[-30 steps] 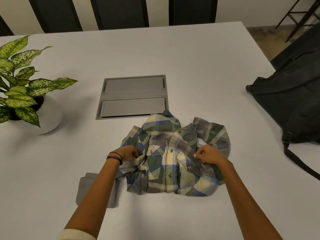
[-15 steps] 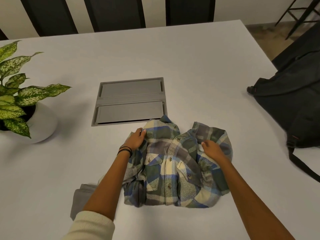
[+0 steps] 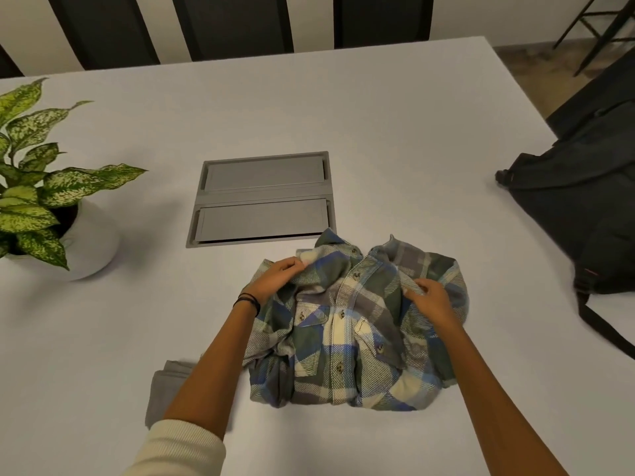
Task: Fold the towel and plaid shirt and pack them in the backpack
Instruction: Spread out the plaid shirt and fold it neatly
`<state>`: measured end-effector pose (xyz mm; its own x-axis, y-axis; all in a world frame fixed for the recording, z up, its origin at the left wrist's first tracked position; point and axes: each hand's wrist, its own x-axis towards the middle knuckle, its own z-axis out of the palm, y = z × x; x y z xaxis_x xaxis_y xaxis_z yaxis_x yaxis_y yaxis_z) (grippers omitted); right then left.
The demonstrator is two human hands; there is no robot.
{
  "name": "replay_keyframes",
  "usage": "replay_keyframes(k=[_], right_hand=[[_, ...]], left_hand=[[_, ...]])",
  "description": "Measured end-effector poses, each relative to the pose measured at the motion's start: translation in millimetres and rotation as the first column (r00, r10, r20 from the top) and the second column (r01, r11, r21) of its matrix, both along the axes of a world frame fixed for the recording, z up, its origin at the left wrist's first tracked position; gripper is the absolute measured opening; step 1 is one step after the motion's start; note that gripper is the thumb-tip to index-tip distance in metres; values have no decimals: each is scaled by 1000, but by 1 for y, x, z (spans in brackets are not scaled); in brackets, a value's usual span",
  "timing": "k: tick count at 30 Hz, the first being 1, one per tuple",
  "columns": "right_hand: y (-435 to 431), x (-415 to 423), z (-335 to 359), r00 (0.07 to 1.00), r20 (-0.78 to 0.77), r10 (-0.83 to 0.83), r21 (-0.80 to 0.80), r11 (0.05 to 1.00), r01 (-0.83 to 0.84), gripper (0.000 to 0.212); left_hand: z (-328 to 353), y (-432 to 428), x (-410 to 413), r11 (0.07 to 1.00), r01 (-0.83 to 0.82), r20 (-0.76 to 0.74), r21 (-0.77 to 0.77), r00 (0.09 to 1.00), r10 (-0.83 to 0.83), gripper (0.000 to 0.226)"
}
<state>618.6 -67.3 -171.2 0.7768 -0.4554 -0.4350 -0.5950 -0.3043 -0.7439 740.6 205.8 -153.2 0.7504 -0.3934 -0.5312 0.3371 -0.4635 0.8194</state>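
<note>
The plaid shirt (image 3: 357, 331) lies front-up on the table (image 3: 378, 115), near the middle. Its collar points far and its button row runs near to far. The left hand (image 3: 275, 280) grips the far-left shoulder with curled fingers. The right hand (image 3: 429, 300) pinches a fold at the right shoulder. The folded grey towel (image 3: 165, 393) lies just left of the shirt, partly under the left forearm. The dark backpack (image 3: 577, 214) sits far right; its contents are hidden.

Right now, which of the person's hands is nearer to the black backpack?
The right. The right hand pinches the plaid shirt on the side facing the backpack; the left hand grips the shirt's far side, toward the potted plant.
</note>
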Motion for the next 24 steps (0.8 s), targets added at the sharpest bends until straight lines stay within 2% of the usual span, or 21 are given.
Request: replay_keyframes(k=[3, 5, 10, 12, 15, 19, 21, 24], right_hand=[[-2, -11, 7, 992, 53, -114, 87, 990, 109, 38], [-8, -16, 10, 983, 77, -165, 157, 976, 152, 44], [-18, -28, 26, 969, 178, -170, 259, 958, 120, 13], [-20, -34, 34, 962, 199, -188, 339, 934, 112, 14], [-21, -43, 43, 971, 201, -130, 439, 898, 29, 28], [-16, -54, 55, 969, 242, -41, 554, 826, -103, 29], [-13, -58, 56, 970, 242, 10, 535, 833, -142, 25], [-11, -62, 50, 984, 131, 117, 395, 904, -160, 27]], left_hand=[[9, -2, -13, 995, -96, 23, 8, 995, 96, 44], [12, 1, -20, 990, -137, 61, 34, 989, 135, 50], [16, 16, -32, 974, -220, 125, 54, 969, 212, 56], [20, 22, -34, 972, -231, 126, 51, 967, 224, 58], [29, 34, -39, 983, -165, 130, 86, 980, 153, 44], [28, 54, -47, 996, 11, 120, 93, 993, -22, 29], [25, 62, -51, 988, 83, 79, 127, 993, -93, 24], [26, 69, -60, 953, 211, 16, 217, 975, -220, 31]])
